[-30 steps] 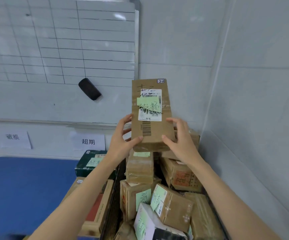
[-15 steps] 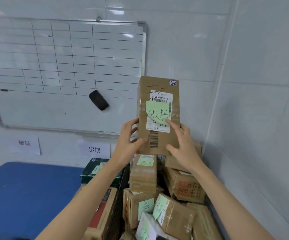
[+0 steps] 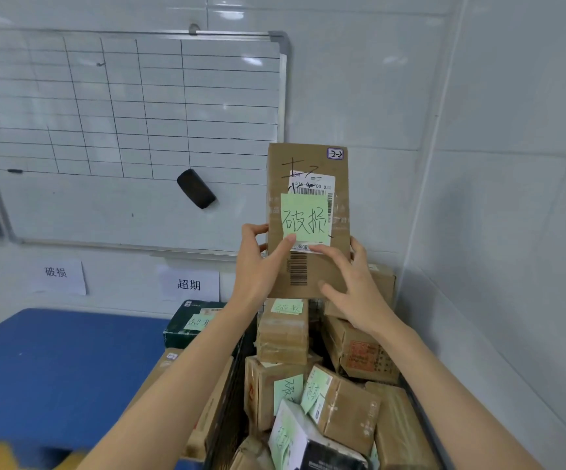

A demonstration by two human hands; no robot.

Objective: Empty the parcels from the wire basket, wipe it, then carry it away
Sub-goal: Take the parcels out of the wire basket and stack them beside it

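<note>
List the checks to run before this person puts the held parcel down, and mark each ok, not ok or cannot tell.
1. The left hand and right hand both grip the held parcel: ok.
2. Its green note reads 破损: ok.
3. A matching 破损 wall sign is in view: ok.
4. Bare room on the blue surface below that sign: ok.
5. The wire basket emptied: not ok, parcels lie inside.
6. Damage on the held parcel itself: cannot tell.
</note>
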